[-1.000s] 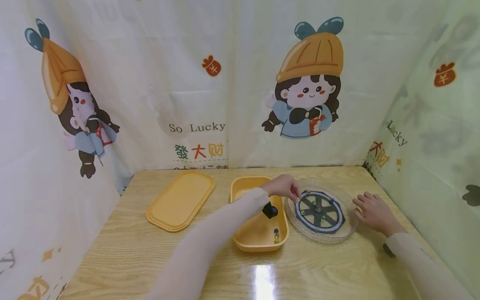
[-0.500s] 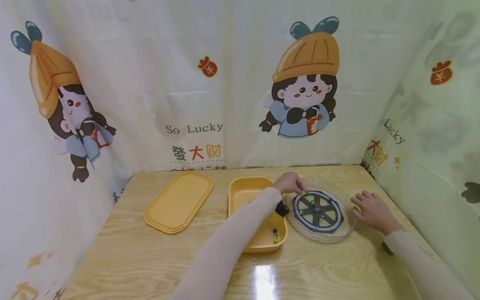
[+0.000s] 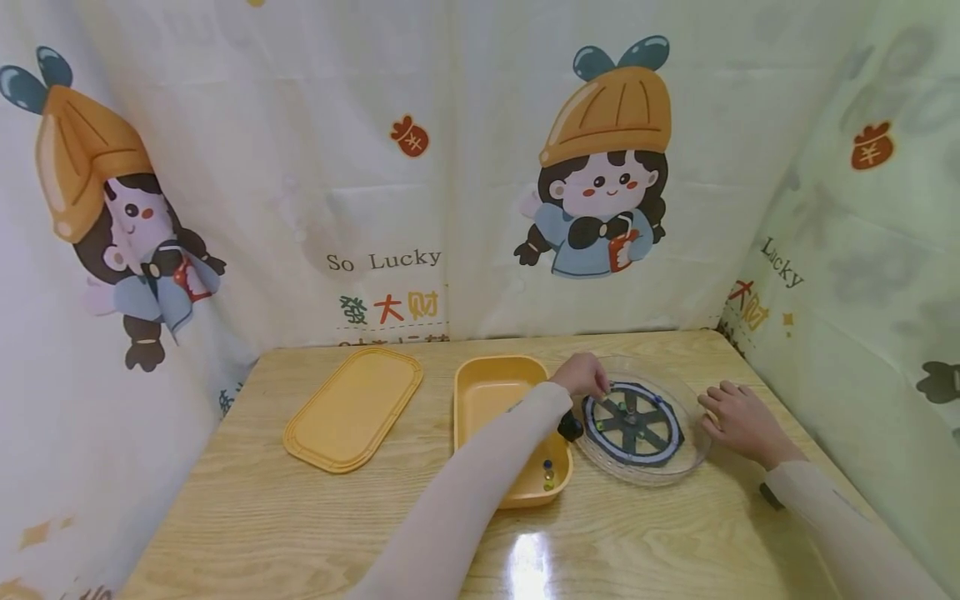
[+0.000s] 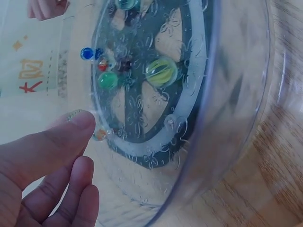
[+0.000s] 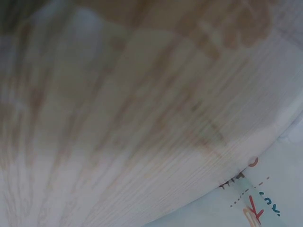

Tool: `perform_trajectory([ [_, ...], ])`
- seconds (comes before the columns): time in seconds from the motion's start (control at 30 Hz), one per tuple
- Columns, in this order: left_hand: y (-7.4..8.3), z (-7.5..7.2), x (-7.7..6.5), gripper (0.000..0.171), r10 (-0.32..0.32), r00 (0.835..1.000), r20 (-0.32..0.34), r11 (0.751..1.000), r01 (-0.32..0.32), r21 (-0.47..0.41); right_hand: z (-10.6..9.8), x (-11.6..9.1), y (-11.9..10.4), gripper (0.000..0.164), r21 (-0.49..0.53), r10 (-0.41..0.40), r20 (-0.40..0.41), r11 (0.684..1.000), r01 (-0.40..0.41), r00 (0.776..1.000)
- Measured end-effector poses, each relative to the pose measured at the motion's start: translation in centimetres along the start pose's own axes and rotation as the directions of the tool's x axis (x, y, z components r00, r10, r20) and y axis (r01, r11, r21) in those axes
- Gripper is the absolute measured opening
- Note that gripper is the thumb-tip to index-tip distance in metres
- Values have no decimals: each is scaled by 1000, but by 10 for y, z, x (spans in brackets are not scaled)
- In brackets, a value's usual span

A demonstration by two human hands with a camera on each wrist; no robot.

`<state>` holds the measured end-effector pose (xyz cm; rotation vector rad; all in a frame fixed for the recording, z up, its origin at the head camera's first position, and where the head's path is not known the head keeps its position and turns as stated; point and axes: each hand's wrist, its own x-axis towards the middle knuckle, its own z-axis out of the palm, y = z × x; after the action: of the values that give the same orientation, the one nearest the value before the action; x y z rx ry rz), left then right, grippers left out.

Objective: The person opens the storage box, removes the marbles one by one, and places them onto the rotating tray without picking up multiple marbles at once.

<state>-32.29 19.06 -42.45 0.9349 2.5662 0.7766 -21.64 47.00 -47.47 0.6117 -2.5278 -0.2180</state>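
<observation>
My left hand (image 3: 583, 374) is at the left rim of a clear round dish (image 3: 696, 457). In the left wrist view its thumb and fingertips pinch a small glassy marble (image 4: 73, 114), mostly hidden behind the thumb. Inside the dish lies a dark wheel-like piece (image 3: 638, 461) with spokes and a pale ring. Several marbles sit around it, among them a yellow-green marble (image 4: 161, 72), a green marble (image 4: 108, 80) and a blue marble (image 4: 87, 53). At the dish's right side my right hand (image 3: 746, 423) rests with loosely bent fingers, holding nothing.
An orange tray (image 3: 480, 392) stands left of the dish, partly covered by my left sleeve. Near its front right corner is a blue marble (image 3: 547, 464) in line with two more. A flat orange lid (image 3: 354, 410) lies farther left. A printed curtain (image 3: 480, 167) surrounds the wooden table (image 3: 300, 533).
My left hand has moved right from the tray's edge to the dish's rim, fingers still pinched. The right hand stays beside the dish. The head view has turned slightly.
</observation>
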Motion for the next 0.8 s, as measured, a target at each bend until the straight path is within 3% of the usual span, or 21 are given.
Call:
perform_trajectory([
  [0.1, 3, 3, -1, 7, 0, 1000, 6, 1000, 0, 15, 0, 0, 0, 16, 1, -6, -14, 1000, 6, 1000],
  [0.4, 5, 13, 4, 8, -81, 997, -7, 991, 81, 104, 1, -1, -1, 18, 9, -19, -27, 1000, 19, 999],
  [0.8, 4, 21, 10, 15, -68, 998, 6, 983, 66, 174, 3, 0, 0, 15, 15, -20, -39, 1000, 21, 999],
])
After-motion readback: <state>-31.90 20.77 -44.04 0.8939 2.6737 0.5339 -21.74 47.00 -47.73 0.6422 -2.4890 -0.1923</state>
